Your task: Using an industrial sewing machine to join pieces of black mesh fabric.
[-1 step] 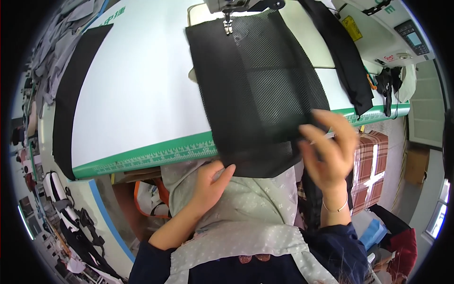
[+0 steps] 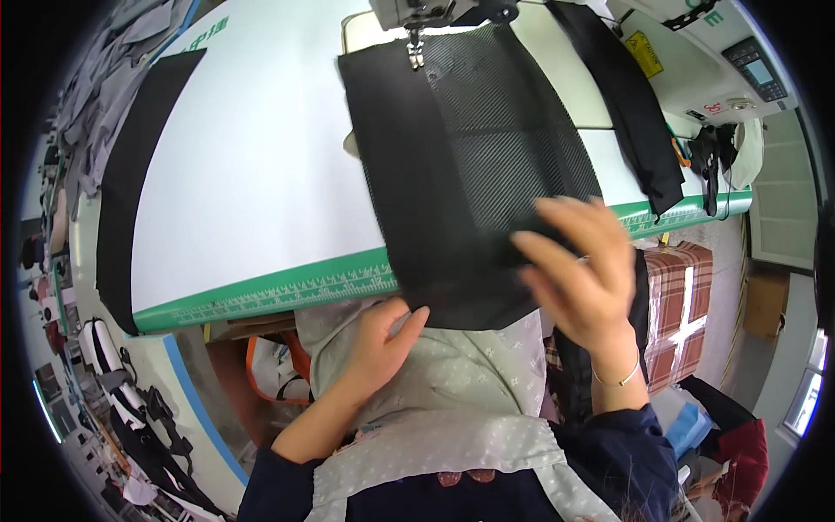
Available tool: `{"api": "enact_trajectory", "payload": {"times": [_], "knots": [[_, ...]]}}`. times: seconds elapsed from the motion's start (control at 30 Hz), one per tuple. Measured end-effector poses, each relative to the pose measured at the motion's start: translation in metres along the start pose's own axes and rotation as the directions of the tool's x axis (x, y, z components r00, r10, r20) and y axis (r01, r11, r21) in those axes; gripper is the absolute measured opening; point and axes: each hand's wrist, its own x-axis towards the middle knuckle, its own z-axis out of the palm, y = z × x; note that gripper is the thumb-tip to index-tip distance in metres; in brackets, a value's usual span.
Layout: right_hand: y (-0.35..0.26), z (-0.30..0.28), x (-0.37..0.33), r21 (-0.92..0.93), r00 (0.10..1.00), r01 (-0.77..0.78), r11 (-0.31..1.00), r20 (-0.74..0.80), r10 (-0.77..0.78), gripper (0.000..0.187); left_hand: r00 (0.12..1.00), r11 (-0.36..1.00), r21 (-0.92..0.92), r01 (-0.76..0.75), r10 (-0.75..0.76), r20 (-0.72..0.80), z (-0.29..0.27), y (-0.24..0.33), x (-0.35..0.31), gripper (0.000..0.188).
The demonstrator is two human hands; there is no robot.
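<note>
A black mesh fabric panel (image 2: pixel 470 174) lies on the white sewing table (image 2: pixel 261 157), its top edge under the sewing machine's needle foot (image 2: pixel 416 48). Its lower end hangs over the table's green front edge. My right hand (image 2: pixel 583 278) lies on the panel's lower right corner with its fingers spread and blurred. My left hand (image 2: pixel 383 344) sits below the table edge over my dotted grey apron. Its thumb and fingertips touch the panel's lower left edge; whether they pinch it is unclear.
A long black strip (image 2: pixel 130 191) lies at the table's left and another (image 2: pixel 626 104) at the right by the machine's control box (image 2: pixel 757 70). A green ruler strip (image 2: pixel 287 291) marks the front edge. A plaid bag (image 2: pixel 683 296) stands on the floor to my right.
My right hand has let go of its pinch on the panel's lower right edge and now lies flat on it, fingers spread. The left hand has stayed at the lower edge.
</note>
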Motion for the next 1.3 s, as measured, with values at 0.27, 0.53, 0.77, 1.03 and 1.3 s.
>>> {"api": "enact_trajectory", "payload": {"times": [0.27,0.53,0.77,1.03,1.3], "knots": [[0.012,0.010,0.023,0.190,0.919,0.088,0.978,0.362,-0.154,0.050,0.904,0.816,0.430,-0.387,0.243,0.353,-0.067,0.099,0.030,0.016],[-0.006,0.017,0.024,0.182,0.929,0.063,0.981,0.348,-0.124,0.056,0.814,0.272,0.810,-0.520,0.445,0.374,-0.071,0.105,0.120,0.079],[0.002,0.017,0.029,0.163,0.920,0.068,0.984,0.371,-0.126,0.058,0.805,0.204,0.823,-0.530,0.425,0.414,-0.074,0.105,0.125,0.079],[0.013,0.021,0.049,0.098,0.912,0.085,0.992,0.393,-0.117,0.060,0.778,0.143,0.845,-0.515,0.493,0.390,-0.085,0.100,0.147,0.073],[0.030,0.026,0.066,0.067,0.910,0.104,0.992,0.397,-0.122,0.060,0.663,0.037,0.839,-0.543,0.631,0.402,-0.082,0.095,0.155,0.047]]}}
